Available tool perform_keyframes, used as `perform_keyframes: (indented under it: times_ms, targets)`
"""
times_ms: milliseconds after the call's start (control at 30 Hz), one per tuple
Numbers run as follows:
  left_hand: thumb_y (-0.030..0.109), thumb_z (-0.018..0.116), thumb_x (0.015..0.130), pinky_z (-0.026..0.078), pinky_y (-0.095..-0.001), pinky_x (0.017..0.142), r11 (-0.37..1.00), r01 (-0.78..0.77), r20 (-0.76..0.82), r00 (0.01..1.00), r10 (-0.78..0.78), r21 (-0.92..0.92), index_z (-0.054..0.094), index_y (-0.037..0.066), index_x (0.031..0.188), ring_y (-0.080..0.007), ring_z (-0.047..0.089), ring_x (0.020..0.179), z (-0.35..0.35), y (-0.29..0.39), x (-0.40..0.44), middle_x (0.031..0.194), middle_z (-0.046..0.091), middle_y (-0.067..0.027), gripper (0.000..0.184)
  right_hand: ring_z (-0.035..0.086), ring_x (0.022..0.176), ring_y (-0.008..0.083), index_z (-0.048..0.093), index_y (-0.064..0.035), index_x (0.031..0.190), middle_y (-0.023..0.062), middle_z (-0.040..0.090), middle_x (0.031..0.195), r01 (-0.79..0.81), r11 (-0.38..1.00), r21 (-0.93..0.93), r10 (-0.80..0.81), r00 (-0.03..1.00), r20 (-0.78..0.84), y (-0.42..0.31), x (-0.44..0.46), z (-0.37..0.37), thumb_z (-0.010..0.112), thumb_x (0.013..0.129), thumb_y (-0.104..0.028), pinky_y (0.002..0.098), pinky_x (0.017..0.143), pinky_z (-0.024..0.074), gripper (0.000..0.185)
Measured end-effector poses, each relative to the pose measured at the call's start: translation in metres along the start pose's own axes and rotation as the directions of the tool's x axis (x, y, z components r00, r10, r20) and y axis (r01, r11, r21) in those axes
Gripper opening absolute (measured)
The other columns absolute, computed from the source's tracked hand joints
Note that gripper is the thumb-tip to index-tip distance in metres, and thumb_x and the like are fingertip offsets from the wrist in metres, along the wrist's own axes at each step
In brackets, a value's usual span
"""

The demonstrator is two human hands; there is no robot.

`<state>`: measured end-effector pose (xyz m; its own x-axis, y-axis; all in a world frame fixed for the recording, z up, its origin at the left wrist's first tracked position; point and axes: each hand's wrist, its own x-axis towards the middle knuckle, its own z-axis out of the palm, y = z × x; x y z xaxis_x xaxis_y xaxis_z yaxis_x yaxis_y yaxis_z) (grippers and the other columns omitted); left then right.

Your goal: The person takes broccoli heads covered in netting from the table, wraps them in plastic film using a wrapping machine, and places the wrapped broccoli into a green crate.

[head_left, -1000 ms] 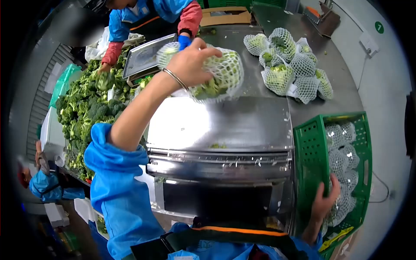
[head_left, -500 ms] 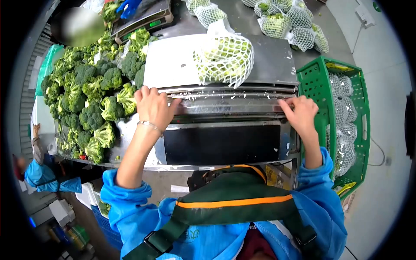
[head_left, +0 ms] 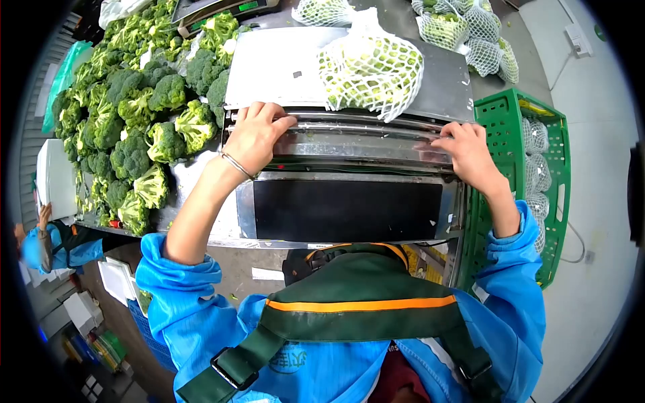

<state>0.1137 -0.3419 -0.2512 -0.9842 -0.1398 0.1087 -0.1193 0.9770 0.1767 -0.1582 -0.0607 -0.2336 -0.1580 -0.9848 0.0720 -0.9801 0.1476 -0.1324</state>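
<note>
A metal wrapping machine with steel rollers [head_left: 363, 142] and a black plate [head_left: 347, 208] lies in front of me. My left hand [head_left: 254, 138] is at the left end of the rollers, its thumb and fingers drawn together. At the right end, my right hand [head_left: 468, 153] has its fingers curled and pinched in the same way. Whatever thin material may be between the fingertips is too hard to see. Just behind the rollers, broccoli in a white foam net [head_left: 373, 70] rests on the machine's flat top [head_left: 265, 70].
Loose broccoli heads [head_left: 127, 114] are heaped on the left. A green crate [head_left: 500, 154] with netted bundles stands at the right. More netted broccoli [head_left: 463, 33] lies at the back, near a scale [head_left: 225, 12]. Another person in a blue sleeve [head_left: 40, 248] is at far left.
My fingers have drawn closer together at the roller ends, and both hands have moved slightly toward the rollers' back. My view has shifted a little. The netted broccoli still rests on the machine.
</note>
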Motion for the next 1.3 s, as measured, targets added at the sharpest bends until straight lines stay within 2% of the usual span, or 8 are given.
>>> perform_keyframes:
  times_ms: [200,300,433,600,733,833,1067,1300]
  targets:
    - [0.012,0.065,0.070,0.039,-0.0364,0.083,0.993,-0.078,0.014,0.997,0.079,-0.086,0.059,0.010,0.106,-0.0262,0.048,0.097,-0.006,-0.001,0.012,0.098,0.053,-0.0076,0.037,0.051,0.085,0.0243,0.059,-0.0073,0.099,0.0069,0.053,0.086,0.099,0.995,0.030,-0.098,0.994,-0.045,0.005,0.013,-0.024,0.053,0.069,0.005,0.0351,0.085,0.0328,0.033]
    - [0.018,0.066,0.071,0.039,-0.0367,0.083,0.990,-0.130,0.080,0.988,0.134,-0.048,0.057,0.009,0.109,-0.0258,0.049,0.095,-0.006,0.000,0.018,0.097,0.053,-0.0078,0.040,0.052,0.086,0.0238,0.058,-0.0070,0.098,0.0073,0.054,0.086,0.089,0.996,0.006,-0.089,0.982,0.169,0.018,0.010,-0.007,0.053,0.070,0.005,0.0351,0.083,0.0332,0.030]
    - [0.016,0.064,0.073,0.038,-0.0348,0.083,0.989,-0.136,0.080,0.987,0.140,-0.054,0.056,0.009,0.108,-0.0240,0.049,0.093,-0.005,0.006,0.024,0.097,0.053,-0.0071,0.037,0.052,0.083,0.0229,0.058,-0.0069,0.099,0.0059,0.054,0.082,0.087,0.988,0.127,-0.105,0.984,0.144,0.019,0.018,-0.019,0.058,0.070,0.002,0.0344,0.080,0.0340,0.030]
    - [0.016,0.062,0.074,0.040,-0.0325,0.076,0.990,-0.122,0.043,0.991,0.125,-0.069,0.063,0.008,0.089,-0.0202,0.053,0.083,0.007,0.004,0.030,0.084,0.060,-0.0034,0.017,0.054,0.072,0.0199,0.065,-0.0079,0.079,0.0038,0.055,0.072,0.176,0.982,0.075,-0.180,0.983,0.046,0.030,0.019,0.003,0.063,0.073,-0.008,0.0321,0.073,0.0359,0.007]
    - [0.012,0.059,0.077,0.044,-0.0351,0.069,0.990,-0.036,0.020,0.999,0.039,-0.139,0.064,0.008,0.084,-0.0241,0.054,0.076,0.009,0.002,0.034,0.079,0.060,-0.0057,0.010,0.053,0.069,0.0225,0.061,-0.0073,0.079,0.0058,0.055,0.073,0.068,0.996,0.054,-0.066,0.998,-0.024,0.024,0.018,0.006,0.060,0.078,-0.013,0.0328,0.065,0.0379,0.007]
    - [0.011,0.059,0.078,0.046,-0.0354,0.066,0.976,0.051,-0.091,0.993,-0.072,-0.212,0.061,0.006,0.081,-0.0274,0.056,0.073,0.005,0.011,0.029,0.076,0.058,-0.0090,0.007,0.055,0.074,0.0276,0.057,-0.0035,0.084,0.0095,0.055,0.078,-0.165,0.876,0.453,0.251,0.958,-0.136,0.007,0.007,-0.012,0.057,0.081,-0.011,0.0331,0.067,0.0438,0.008]
    - [0.013,0.060,0.078,0.046,-0.0356,0.065,0.979,0.061,-0.026,0.997,-0.067,-0.194,0.062,0.007,0.076,-0.0273,0.056,0.071,-0.001,0.014,0.035,0.070,0.058,-0.0089,0.007,0.057,0.078,0.0234,0.061,-0.0075,0.089,0.0058,0.056,0.083,0.069,0.998,0.011,-0.070,0.989,0.128,0.027,-0.001,-0.010,0.053,0.074,-0.006,0.0352,0.067,0.0420,0.017]
    - [0.016,0.057,0.079,0.048,-0.0390,0.066,0.992,-0.020,0.082,0.996,0.030,-0.128,0.063,0.008,0.079,-0.0286,0.058,0.072,0.011,0.004,0.037,0.071,0.060,-0.0107,0.010,0.057,0.071,0.0267,0.059,-0.0056,0.077,0.0079,0.053,0.074,0.168,0.978,-0.121,-0.133,0.959,0.251,0.028,0.016,-0.004,0.052,0.072,-0.011,0.0393,0.063,0.0443,0.010]
